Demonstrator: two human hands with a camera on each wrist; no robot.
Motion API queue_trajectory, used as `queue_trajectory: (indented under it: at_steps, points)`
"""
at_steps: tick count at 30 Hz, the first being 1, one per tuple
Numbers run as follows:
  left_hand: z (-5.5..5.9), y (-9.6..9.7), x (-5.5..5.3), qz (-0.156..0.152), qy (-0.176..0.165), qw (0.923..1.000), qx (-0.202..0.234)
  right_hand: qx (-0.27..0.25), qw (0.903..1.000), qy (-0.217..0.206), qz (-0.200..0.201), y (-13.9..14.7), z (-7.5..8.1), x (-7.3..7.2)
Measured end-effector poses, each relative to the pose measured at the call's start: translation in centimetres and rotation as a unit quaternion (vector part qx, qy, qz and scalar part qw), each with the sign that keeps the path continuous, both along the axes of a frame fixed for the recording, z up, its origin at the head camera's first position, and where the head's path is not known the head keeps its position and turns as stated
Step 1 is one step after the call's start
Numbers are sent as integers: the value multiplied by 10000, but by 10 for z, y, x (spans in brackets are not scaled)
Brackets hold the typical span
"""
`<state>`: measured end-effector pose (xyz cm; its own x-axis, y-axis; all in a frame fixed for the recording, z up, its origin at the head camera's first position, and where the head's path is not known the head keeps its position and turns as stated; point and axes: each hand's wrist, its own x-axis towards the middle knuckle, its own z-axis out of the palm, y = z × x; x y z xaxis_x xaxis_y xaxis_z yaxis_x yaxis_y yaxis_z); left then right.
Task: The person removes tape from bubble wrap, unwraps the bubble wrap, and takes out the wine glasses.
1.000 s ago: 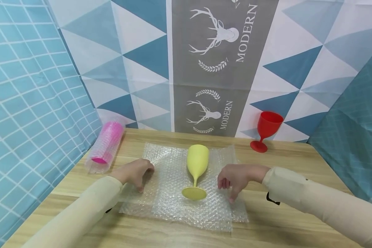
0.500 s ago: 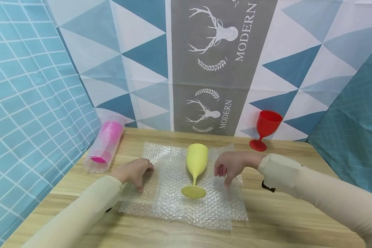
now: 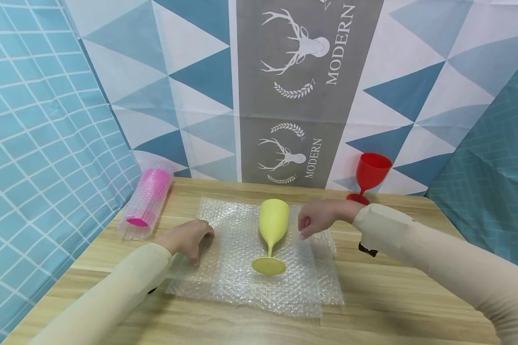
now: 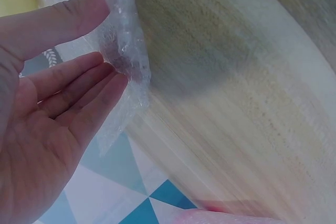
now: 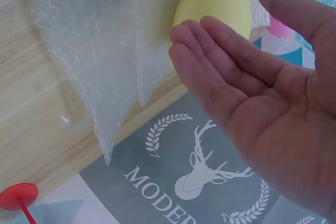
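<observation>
"What's changed over there?"

"The right hand [image 3: 319, 218], mostly. A second ago it was down by the right side of the bubble wrap [image 3: 241, 268]; now it's farther back, just beside the bowl of the yellow goblet [image 3: 273, 218], and its wrist covers part of the foot of the red goblet [image 3: 373, 170]. The left hand [image 3: 187, 239] hasn't budged."

"Anything in their fingers?"

"The right's are loose and nearly straight, thumb apart, grasping nothing — whether they brush the wrap, I can't tell. The left's are released too, thumb spread from the fingers, tips at the wrap's left side."

"And the yellow goblet?"

"Same place: on its side on the overlapping sheets, between the hands, mouth toward the printed wall cloth [image 3: 280, 103], base toward the near side."

"How much room around it?"

"To the right, a broad stretch of wooden table [image 3: 397, 306] runs from the wrap to the edge. In front there's a wide band of wood; behind, only a narrow strip before the cloth. The red goblet stands upright at the back right, and the pink goblet [image 3: 154, 182], rolled in its own wrap, lies near the table's left edge — beyond the left hand."
</observation>
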<state>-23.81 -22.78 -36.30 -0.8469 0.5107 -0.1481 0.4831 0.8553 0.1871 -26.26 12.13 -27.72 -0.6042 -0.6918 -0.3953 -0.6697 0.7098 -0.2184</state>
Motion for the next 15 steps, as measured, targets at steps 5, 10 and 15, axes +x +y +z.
queue_trajectory:
  at_steps: [5,10,15]
  points:
    - [1,-2,0,40,-14,10000,-15,30,9991,180,-395,-6,2,-7]
    - [-1,-1,-1,49,-55,9999,-90,-101,9951,-198,-964,-8,4,-14]
    - [-1,1,-1,125,-86,9997,-174,-246,9839,-677,-1638,-9,3,-23]
